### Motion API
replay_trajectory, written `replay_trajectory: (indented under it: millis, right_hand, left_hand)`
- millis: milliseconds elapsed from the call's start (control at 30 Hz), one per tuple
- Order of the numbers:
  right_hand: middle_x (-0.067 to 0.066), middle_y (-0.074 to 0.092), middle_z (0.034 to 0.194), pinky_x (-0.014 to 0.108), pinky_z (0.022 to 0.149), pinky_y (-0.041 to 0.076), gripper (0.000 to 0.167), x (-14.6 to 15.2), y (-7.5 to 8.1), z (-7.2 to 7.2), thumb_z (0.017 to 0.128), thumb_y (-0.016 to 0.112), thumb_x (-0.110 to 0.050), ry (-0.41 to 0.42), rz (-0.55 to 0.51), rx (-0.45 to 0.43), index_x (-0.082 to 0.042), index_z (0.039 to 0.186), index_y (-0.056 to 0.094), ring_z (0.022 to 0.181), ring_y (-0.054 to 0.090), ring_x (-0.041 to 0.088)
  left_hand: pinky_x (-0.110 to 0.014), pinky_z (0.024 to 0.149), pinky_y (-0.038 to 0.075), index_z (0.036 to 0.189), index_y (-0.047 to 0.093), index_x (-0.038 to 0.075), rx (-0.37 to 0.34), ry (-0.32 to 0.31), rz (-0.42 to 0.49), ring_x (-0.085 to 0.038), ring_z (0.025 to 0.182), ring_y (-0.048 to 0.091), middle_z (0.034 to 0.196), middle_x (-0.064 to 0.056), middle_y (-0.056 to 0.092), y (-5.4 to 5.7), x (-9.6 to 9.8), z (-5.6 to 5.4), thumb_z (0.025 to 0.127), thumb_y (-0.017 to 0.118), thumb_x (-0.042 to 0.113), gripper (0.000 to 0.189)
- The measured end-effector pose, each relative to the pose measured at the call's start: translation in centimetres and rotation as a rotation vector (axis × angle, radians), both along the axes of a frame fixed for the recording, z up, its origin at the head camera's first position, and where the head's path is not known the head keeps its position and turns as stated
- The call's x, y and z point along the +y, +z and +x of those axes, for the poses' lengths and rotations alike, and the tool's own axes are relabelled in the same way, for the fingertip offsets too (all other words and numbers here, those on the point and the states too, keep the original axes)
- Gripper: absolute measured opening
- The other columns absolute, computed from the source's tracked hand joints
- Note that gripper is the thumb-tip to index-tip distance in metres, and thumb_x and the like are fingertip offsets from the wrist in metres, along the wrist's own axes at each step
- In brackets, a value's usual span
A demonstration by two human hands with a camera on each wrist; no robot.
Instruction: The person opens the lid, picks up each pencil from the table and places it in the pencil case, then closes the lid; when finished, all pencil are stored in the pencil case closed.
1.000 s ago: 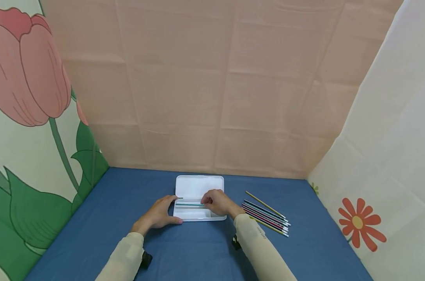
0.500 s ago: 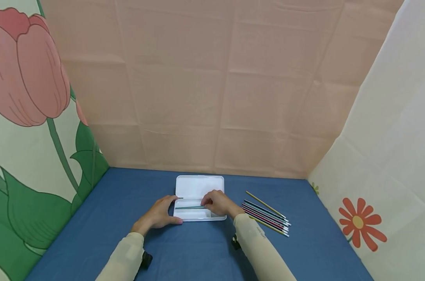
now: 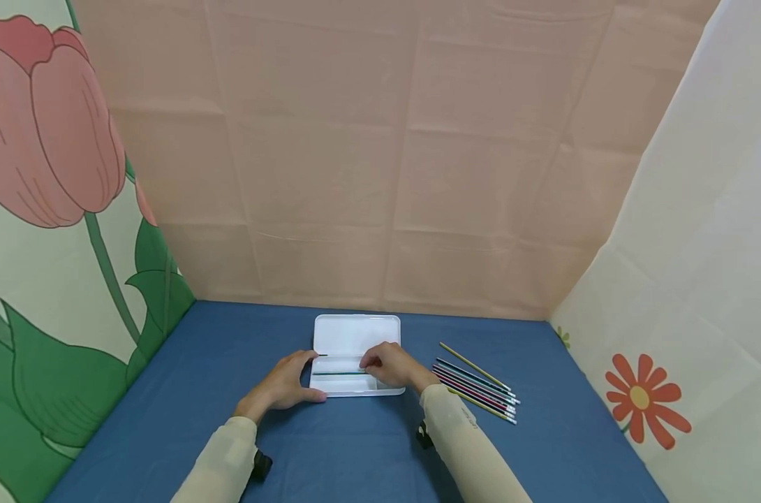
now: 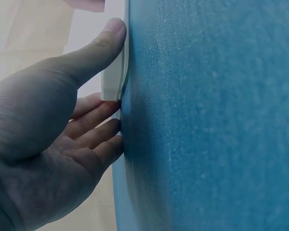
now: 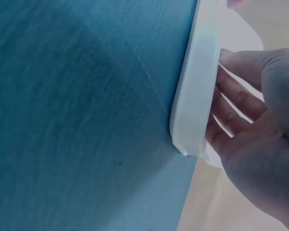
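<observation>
A white plastic pencil case (image 3: 345,383) lies on the blue cloth, its lid (image 3: 355,334) raised at the back. My left hand (image 3: 284,381) holds the case's left end, thumb at the front edge and fingers towards the back. In the left wrist view, the thumb (image 4: 98,50) lies against the case wall. Over the right part of the tray, my right hand (image 3: 389,365) pinches a thin dark-green pencil (image 3: 336,373) that lies lengthwise in the case. Its right end is hidden by the fingers. The right wrist view shows the fingers reaching over the wall (image 5: 195,96).
Several pencils (image 3: 477,388) with pale ends lie in a slanted bunch to the right of the case, near the right forearm. One yellow pencil (image 3: 475,366) lies a little apart behind them. A beige cloth (image 3: 380,175) hangs at the back edge.
The pencil in the case has shifted slightly towards the front of the tray, with the right fingertips at its end. The left hand keeps its place on the case.
</observation>
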State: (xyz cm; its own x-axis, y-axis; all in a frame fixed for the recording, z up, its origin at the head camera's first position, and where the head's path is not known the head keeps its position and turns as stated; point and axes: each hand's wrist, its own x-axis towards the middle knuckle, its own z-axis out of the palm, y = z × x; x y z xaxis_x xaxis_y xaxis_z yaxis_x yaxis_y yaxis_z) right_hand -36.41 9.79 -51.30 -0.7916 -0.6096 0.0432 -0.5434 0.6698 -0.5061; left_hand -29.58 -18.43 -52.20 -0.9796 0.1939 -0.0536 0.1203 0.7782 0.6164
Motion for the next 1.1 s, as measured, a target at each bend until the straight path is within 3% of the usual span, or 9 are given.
replay_trajectory:
  millis: [400,567,800,1100]
  right_hand:
    - [0.002,0.081,0.105,0.023,0.082,0.058,0.018,0.9,0.0,0.4,0.104,0.078,-0.01,0.005,-0.065,-0.062,-0.01,0.121,0.085,0.088,0.063,0.01]
    - [0.001,0.08,0.108,0.024,0.086,0.061,0.02,1.3,-0.4,0.4,0.104,0.079,-0.012,-0.008,-0.066,-0.051,-0.011,0.124,0.083,0.091,0.065,0.009]
    - [0.005,0.082,0.122,0.04,0.103,0.066,0.024,2.0,-0.1,1.0,0.106,0.078,-0.015,-0.035,-0.079,-0.025,-0.011,0.129,0.082,0.106,0.071,0.015]
    - [0.007,0.08,0.133,0.054,0.115,0.061,0.03,2.7,0.4,1.7,0.107,0.077,-0.019,-0.069,-0.099,-0.043,-0.011,0.136,0.079,0.125,0.07,0.027]
  left_hand:
    - [-0.077,0.129,0.04,0.167,0.05,0.005,-0.003,0.01,-0.003,-0.054,0.162,0.043,0.175,-0.028,0.047,-0.1,0.0,0.0,0.087,0.1,0.038,0.1]
    - [-0.077,0.129,0.04,0.166,0.05,0.005,-0.003,0.008,-0.002,-0.054,0.162,0.044,0.175,-0.027,0.047,-0.1,0.0,0.0,0.087,0.1,0.038,0.1]
    - [-0.076,0.129,0.041,0.166,0.05,0.004,0.013,0.0,-0.003,-0.053,0.161,0.045,0.173,-0.027,0.049,-0.1,0.1,-0.1,0.086,0.101,0.038,0.1]
    - [-0.075,0.129,0.041,0.166,0.05,0.003,0.014,-0.005,-0.008,-0.053,0.161,0.046,0.173,-0.027,0.049,0.1,0.1,-0.1,0.087,0.1,0.037,0.1]
